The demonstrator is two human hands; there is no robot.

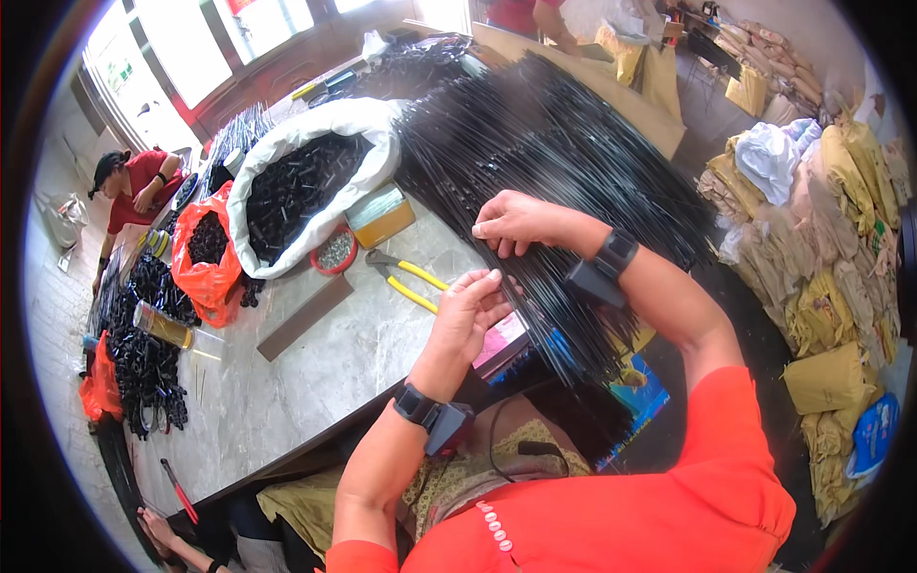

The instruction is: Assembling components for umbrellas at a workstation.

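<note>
A large pile of thin black rods (pixel 573 143) lies across the right side of the table and hangs over its near edge. My right hand (pixel 521 224) is over the left border of this pile, with thumb and fingers drawn together. Just below and left of it, my left hand (pixel 468 310) also has its fingertips pinched, beside the rods. Whatever either hand grips is too small or hidden to make out. Cutting pliers (pixel 413 286) with yellow handles lie on the table left of my hands, their jaws pointing away.
Left of the pile stand a white sack (pixel 387 119) of small black parts, a red round dish (pixel 330 271) of metal bits and a yellow box (pixel 385 227). A brown bar (pixel 304 317) lies nearer. A person (pixel 143 186) works at far left; folded sacks (pixel 812 258) are stacked right.
</note>
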